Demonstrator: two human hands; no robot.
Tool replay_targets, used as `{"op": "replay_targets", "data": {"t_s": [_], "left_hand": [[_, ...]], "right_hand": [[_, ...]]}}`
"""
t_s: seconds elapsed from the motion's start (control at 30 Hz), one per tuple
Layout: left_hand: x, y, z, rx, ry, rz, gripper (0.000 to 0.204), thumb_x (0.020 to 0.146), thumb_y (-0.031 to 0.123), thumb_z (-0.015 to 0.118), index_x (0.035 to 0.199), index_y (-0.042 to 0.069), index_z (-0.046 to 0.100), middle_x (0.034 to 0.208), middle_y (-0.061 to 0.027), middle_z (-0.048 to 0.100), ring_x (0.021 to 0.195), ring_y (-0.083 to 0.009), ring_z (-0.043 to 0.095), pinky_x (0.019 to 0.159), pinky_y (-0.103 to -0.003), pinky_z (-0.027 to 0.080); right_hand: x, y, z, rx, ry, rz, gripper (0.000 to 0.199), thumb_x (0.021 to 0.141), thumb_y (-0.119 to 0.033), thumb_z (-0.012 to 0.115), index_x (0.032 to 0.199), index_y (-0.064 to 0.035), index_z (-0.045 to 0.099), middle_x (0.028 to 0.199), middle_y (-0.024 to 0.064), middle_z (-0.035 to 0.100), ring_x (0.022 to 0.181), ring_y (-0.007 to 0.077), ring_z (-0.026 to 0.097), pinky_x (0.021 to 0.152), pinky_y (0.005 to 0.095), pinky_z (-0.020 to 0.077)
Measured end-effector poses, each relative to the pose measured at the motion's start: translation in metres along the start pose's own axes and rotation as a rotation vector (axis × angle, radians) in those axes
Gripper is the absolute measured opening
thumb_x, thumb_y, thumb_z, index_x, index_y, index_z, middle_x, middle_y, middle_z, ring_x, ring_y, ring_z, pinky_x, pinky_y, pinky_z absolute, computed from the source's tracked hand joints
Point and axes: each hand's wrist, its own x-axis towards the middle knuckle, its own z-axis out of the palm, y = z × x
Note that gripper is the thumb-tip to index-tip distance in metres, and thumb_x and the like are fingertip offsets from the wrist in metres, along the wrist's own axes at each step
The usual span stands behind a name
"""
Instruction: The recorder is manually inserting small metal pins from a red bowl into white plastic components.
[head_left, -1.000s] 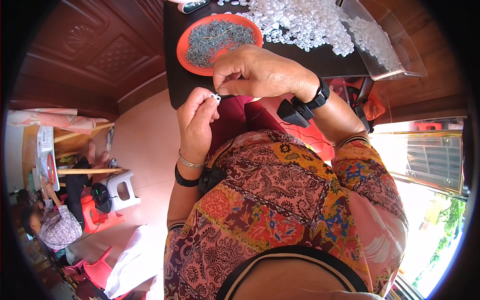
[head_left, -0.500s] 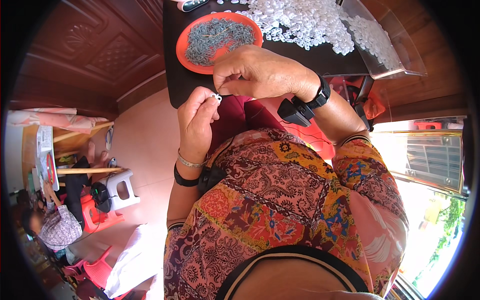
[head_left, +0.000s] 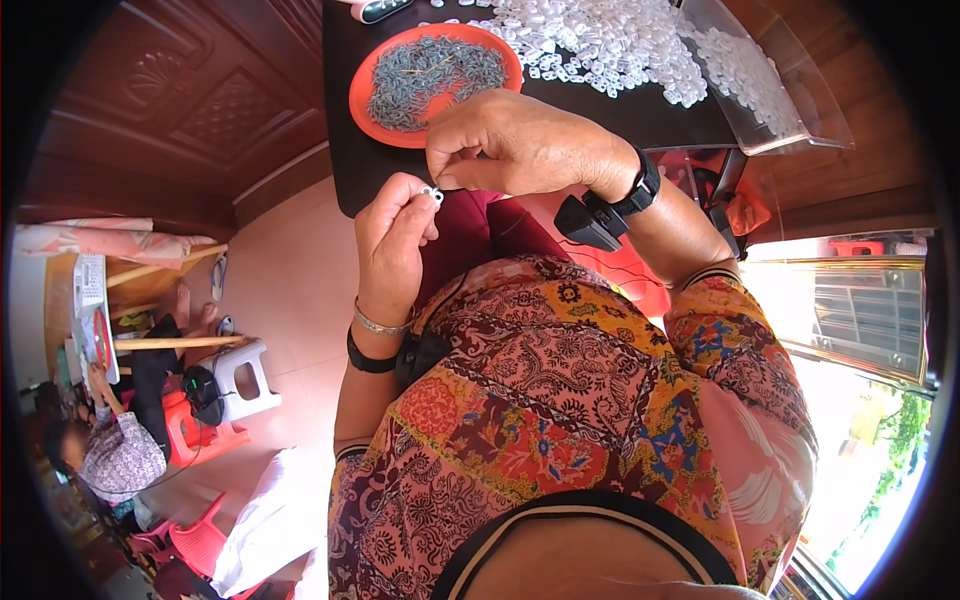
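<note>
Between the thumb and forefinger of my left hand [head_left: 392, 240] is a small white plastic piece with round holes [head_left: 433, 196]. My right hand [head_left: 515, 145] is closed in a pinch, its fingertips right beside that piece. Whatever sits in the right fingertips is too small to make out. Just beyond the hands, an orange-red plate [head_left: 362, 115] on the dark table holds a heap of small grey screw-like parts [head_left: 425, 80]. Farther back spreads a pile of small white plastic pieces [head_left: 610, 45].
A clear plastic tray [head_left: 815, 120] with more white pieces stands at the far right of the dark table [head_left: 350, 175]. A dark shoe-like object [head_left: 385, 8] lies at the back edge. At left, another person [head_left: 120, 455] sits near red and white stools [head_left: 247, 380].
Both hands keep the same pinch close together, with almost no movement. The plate and table have shifted very slightly in view.
</note>
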Motion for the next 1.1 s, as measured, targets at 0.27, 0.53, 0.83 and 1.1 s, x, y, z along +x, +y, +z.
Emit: {"op": "replay_targets", "data": {"t_s": [0.27,0.53,0.83,1.1], "left_hand": [[-0.0009,-0.0007,0.0026,0.026,-0.009,0.027,0.018,0.090,0.015,0.052,0.081,-0.001,0.053,0.063,-0.0003,0.049,0.058,-0.0055,0.043,0.053,-0.022,0.035],[-0.0027,0.0017,0.0047,0.225,0.010,0.104,0.015,0.090,0.010,0.051,0.080,-0.001,0.051,0.062,-0.0009,0.045,0.057,-0.0067,0.041,0.052,-0.024,0.036],[-0.0029,0.0001,0.0024,0.061,-0.013,0.053,0.018,0.090,0.014,0.052,0.079,-0.001,0.052,0.061,-0.0005,0.045,0.057,-0.0061,0.040,0.052,-0.023,0.034],[-0.0041,0.0039,0.0037,0.077,-0.026,0.046,0.018,0.090,0.013,0.052,0.079,-0.001,0.051,0.062,-0.0001,0.046,0.058,-0.0060,0.040,0.052,-0.023,0.034]], "right_hand": [[-0.0001,-0.0020,0.0006,-0.050,-0.016,-0.011,0.006,0.078,-0.004,0.063,0.078,-0.0009,0.058,0.073,0.0080,0.059,0.070,0.0251,0.058,0.063,0.0351,0.0443],[-0.0017,-0.0015,0.0048,-0.079,-0.031,0.033,0.007,0.077,-0.005,0.063,0.077,-0.0006,0.057,0.073,0.0097,0.059,0.071,0.0285,0.058,0.065,0.0375,0.0446],[-0.0011,-0.0018,0.0016,0.056,-0.043,0.108,0.007,0.082,-0.007,0.064,0.083,-0.0014,0.060,0.070,0.0063,0.059,0.064,0.0184,0.058,0.058,0.0313,0.0440],[-0.0018,0.0000,0.0022,0.078,-0.100,0.107,0.008,0.083,-0.007,0.062,0.080,-0.0018,0.057,0.066,0.0065,0.057,0.060,0.0186,0.055,0.056,0.0319,0.0410]]}}
